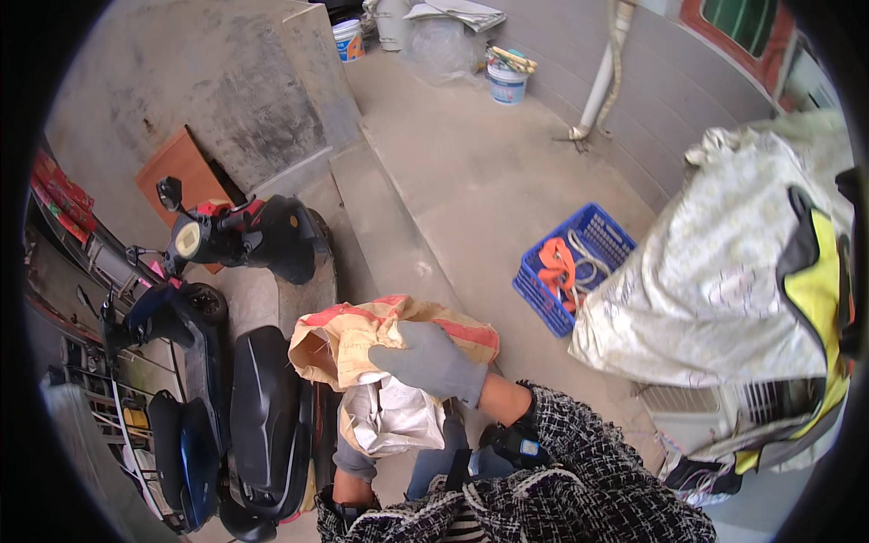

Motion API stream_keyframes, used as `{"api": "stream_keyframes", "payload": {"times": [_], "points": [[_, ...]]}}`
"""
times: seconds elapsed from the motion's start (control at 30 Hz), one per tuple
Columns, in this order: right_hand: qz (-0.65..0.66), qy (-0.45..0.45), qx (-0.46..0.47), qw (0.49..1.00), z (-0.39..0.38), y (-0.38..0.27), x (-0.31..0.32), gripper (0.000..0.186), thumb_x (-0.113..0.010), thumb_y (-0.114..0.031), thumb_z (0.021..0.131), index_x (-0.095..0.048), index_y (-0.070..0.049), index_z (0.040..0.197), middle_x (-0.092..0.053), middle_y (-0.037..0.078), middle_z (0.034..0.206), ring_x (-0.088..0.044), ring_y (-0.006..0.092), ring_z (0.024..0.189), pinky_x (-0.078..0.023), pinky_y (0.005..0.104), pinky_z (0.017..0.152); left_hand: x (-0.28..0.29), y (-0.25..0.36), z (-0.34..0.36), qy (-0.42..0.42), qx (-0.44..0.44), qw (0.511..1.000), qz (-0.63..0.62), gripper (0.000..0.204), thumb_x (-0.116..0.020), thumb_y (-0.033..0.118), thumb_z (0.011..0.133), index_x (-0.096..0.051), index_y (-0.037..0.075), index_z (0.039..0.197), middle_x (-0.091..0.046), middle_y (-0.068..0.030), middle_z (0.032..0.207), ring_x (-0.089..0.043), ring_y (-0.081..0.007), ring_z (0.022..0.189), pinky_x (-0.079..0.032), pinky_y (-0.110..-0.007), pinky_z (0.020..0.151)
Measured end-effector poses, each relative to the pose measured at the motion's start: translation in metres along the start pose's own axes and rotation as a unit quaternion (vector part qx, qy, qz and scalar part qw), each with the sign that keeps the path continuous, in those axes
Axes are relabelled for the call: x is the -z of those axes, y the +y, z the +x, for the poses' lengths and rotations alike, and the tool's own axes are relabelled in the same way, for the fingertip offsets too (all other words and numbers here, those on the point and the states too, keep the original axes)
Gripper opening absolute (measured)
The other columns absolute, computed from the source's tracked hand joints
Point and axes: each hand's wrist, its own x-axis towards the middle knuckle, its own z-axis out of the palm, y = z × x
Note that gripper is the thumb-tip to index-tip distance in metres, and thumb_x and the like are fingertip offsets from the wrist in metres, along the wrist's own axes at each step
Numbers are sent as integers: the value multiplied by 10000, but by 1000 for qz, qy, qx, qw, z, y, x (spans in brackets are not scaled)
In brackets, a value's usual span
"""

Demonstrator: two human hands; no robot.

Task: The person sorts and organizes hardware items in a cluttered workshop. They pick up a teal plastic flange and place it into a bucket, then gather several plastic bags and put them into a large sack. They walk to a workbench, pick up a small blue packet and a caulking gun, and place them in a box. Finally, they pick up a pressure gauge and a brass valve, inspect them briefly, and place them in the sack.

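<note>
A tan sack with red bands (348, 330) is held up before my body, its mouth folded and crumpled. Its white inner side (394, 421) shows in a turned-out flap toward me. My right hand (430, 362), in a grey glove, lies across the sack's near side and grips it, thumb pointing left. My left hand (355, 457), also gloved in grey, is at the left edge of the white flap. That flap and the sack hide its fingers, so its grip does not show.
Scooters, one with a long black seat (264, 407), stand close on my left. A blue plastic basket (534, 294) with orange straps and pale rope is ahead on the right. Beyond it a large pale cover (697, 299) drapes over something bulky. Buckets (507, 86) stand by the far wall.
</note>
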Motion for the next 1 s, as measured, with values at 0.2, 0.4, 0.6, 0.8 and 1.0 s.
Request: {"api": "stream_keyframes", "payload": {"times": [0.2,0.4,0.6,0.8,1.0], "points": [[48,-43,-39,997,154,-44,64,339,-697,-231,900,-655,66,1058,-686,81,930,-615,96,874,-520,278,762,12,34,158,15,6,998,-54,463,-559,236,1013,-461,-10,1392,-551,-103,1356,-547,-197,1222,-433,-342,1070],[77,-4,23,997,280,-69,122,313,-694,-204,895,-650,73,1035,-687,94,934,-617,109,818,-521,284,718,9,63,294,36,-32,997,66,554,-633,203,945,-442,-16,1416,-556,-111,1352,-547,-221,1229,-428,-353,1078],[67,-16,2,998,383,-64,240,299,-698,-193,900,-645,63,1045,-671,58,896,-595,87,798,-510,275,692,-26,66,448,50,41,998,-13,522,-672,199,912,-488,-18,1350,-582,-96,1289,-577,-206,1157,-463,-346,1015],[131,14,-16,991,505,-60,368,259,-714,-189,903,-654,48,988,-658,27,837,-572,67,769,-499,265,665,-96,90,629,-26,2,968,249,396,-635,157,920,-564,-4,1276,-654,-110,1156,-627,-220,1065,-496,-341,949],[117,82,32,989,624,-74,457,218,-705,-186,887,-644,18,838,-659,66,785,-579,84,719,-486,308,627,-130,100,760,-22,48,988,145,672,-755,197,820,-475,-61,1374,-563,-167,1358,-559,-243,1230,-428,-350,1069]]}}
